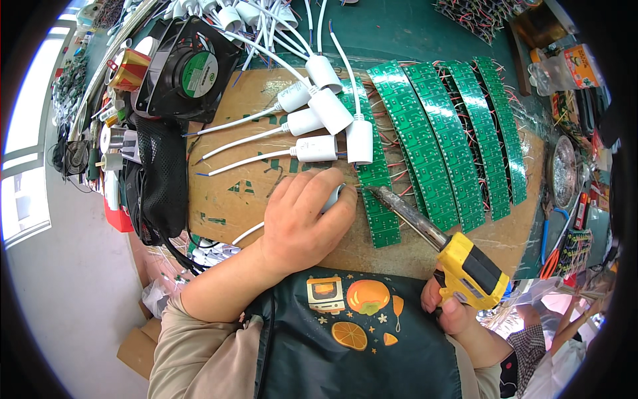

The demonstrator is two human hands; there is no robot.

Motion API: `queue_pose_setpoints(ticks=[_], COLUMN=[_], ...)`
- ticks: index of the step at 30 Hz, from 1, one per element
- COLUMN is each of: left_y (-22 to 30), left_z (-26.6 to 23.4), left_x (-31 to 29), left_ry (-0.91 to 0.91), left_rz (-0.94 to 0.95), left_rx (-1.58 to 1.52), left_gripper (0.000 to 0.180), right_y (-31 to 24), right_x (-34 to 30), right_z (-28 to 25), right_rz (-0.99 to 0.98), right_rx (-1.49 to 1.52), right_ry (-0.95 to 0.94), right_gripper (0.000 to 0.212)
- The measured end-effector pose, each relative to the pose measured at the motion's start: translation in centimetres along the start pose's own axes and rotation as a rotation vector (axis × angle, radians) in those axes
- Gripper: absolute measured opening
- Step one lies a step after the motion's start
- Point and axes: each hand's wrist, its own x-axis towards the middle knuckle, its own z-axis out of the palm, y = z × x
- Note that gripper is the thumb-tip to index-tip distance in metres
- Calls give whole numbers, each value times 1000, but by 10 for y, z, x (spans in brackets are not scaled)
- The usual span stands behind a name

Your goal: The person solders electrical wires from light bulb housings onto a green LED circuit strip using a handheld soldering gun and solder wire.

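My left hand (pixel 300 226) is wrapped round a white cylindrical housing (pixel 335 197), mostly hidden by the fingers; a white cable (pixel 248 233) runs out beneath the wrist. In my right hand (pixel 453 311) is a yellow and black soldering gun (pixel 473 271), its metal barrel slanting up and left. The tip is over the edge of the leftmost green circuit board strip (pixel 380 223), close to the housing; contact cannot be made out. Beyond my left hand lie several more white housings (pixel 317 148) with cables, some resting on one another, their wire ends bare or coloured.
Several green circuit board panels (pixel 432 146) with red and white wires stand in rows on the brown work board (pixel 229 193). A black fan (pixel 193 70) is at the far left, beside a black mesh bag (pixel 163 173). At right are a round metal dish (pixel 563 171) and pliers (pixel 546 229).
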Motion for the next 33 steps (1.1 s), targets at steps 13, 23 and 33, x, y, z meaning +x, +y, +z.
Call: queue_pose_setpoints(ticks=[13, 23, 33], left_y=[3, -3, -20], left_z=[-2, -21, -33], left_x=[4, -2, 7], left_ry=[-11, -46, -88], left_rz=[-31, -37, -108], left_rx=[21, 82, 274], left_gripper=[26, 42, 53], right_y=[-8, -2, 4], right_x=[16, 24, 22], right_z=[10, 5, -1], right_rz=[-234, -355, -353], right_rx=[81, 125, 165], right_ry=[52, 98, 62], right_gripper=[86, 82, 86])
